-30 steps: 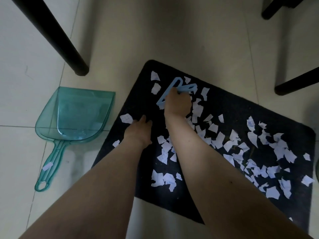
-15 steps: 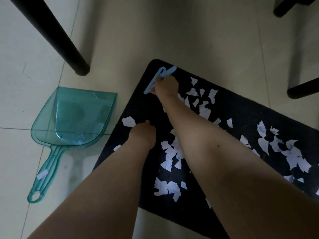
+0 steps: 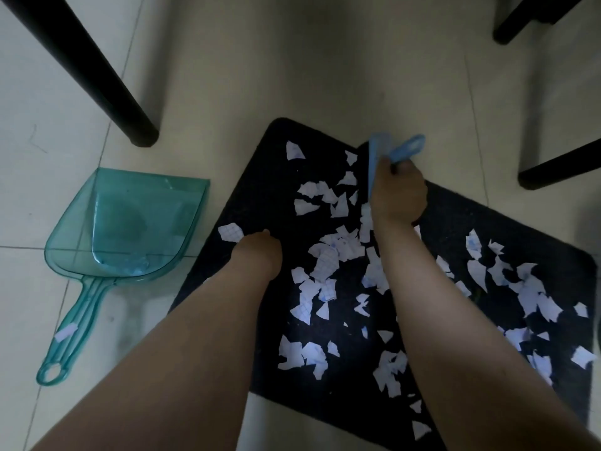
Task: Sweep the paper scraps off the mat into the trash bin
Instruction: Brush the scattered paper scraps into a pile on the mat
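Pale floor tiles (image 3: 39,196) with thin grout lines are seen, dimly lit. A black furniture leg (image 3: 97,79) is planted upper left; further dark legs (image 3: 559,167) are seen at right.

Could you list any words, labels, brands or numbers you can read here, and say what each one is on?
None can be read.
Paper scraps: a printed blue grid and faint blue smudges, no legible writing.
Dustpan, brush in the right hand, and mat: no label visible.
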